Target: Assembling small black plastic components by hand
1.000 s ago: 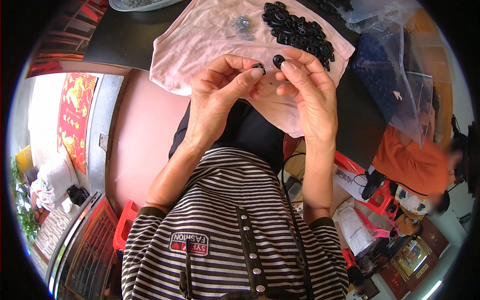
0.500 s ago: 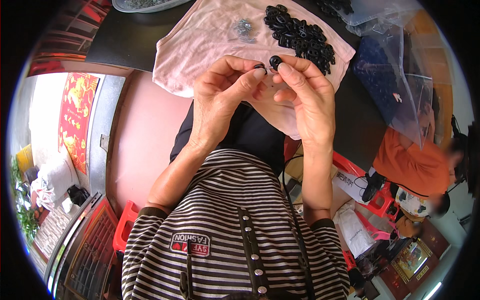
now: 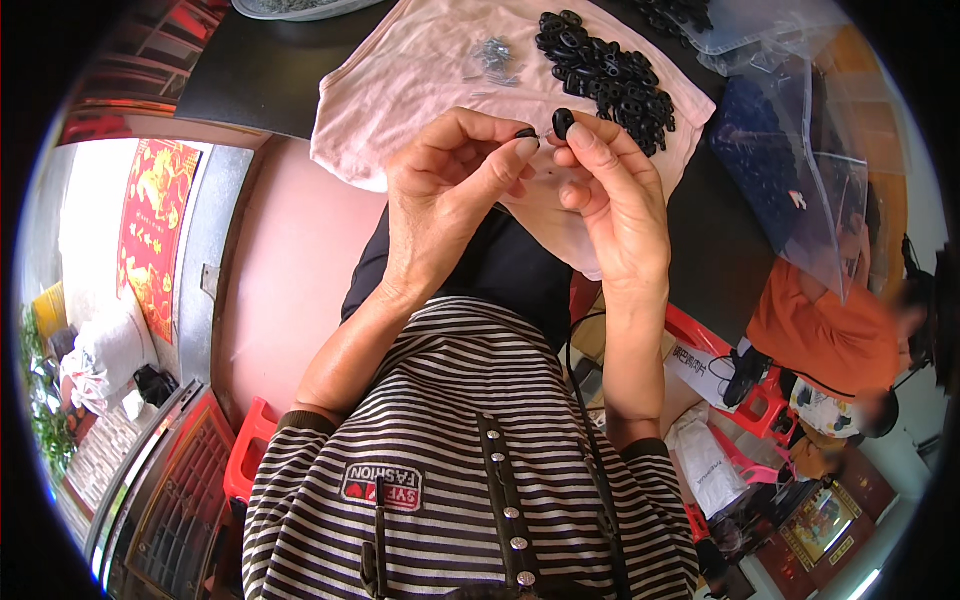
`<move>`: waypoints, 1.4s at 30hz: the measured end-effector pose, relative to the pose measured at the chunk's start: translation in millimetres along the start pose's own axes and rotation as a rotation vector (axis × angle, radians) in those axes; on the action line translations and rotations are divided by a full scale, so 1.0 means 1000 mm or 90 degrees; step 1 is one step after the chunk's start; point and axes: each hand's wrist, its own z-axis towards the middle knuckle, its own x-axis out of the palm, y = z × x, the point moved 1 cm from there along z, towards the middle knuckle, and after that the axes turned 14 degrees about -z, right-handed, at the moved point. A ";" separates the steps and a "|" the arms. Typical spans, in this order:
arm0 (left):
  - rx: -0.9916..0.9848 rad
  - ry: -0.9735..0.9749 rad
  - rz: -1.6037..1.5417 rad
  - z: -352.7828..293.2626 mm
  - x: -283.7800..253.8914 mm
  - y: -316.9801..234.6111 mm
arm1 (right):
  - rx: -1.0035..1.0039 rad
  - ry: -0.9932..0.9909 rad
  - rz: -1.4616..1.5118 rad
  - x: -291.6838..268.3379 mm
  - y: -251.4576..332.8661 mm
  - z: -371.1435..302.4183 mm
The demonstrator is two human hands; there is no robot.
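Observation:
My left hand pinches a small black plastic piece between thumb and index finger. Opposite it, my right hand grips a black oval plastic piece by its lower edge. A thin, shiny metal bit spans the small gap between the two pieces; its exact shape is too small to tell. Both hands are raised over a pink cloth. Beyond them on the cloth lie a heap of black oval links and, to its left, a small pile of silvery metal pins.
The cloth covers part of a dark table. A tray of metal bits stands at the far left edge, more black pieces at the far right. Clear plastic bags lie to the right. A person in an orange top sits nearby, beside red stools.
The black oval piece in my right hand has shifted slightly right and turned. The gap between the two pieces is a little wider. Piles and cloth appear slightly shifted in view.

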 end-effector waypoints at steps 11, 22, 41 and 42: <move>0.021 -0.004 0.032 -0.002 -0.002 0.001 | -0.046 -0.044 -0.078 0.011 0.004 -0.006; 0.028 0.008 0.021 -0.002 -0.003 0.001 | -0.040 -0.034 -0.059 0.010 0.002 -0.005; 0.011 0.000 0.009 -0.003 -0.002 -0.002 | -0.014 -0.002 0.041 0.005 -0.004 -0.003; 0.005 0.000 0.002 -0.003 -0.002 -0.002 | -0.013 -0.004 0.043 0.005 -0.005 -0.003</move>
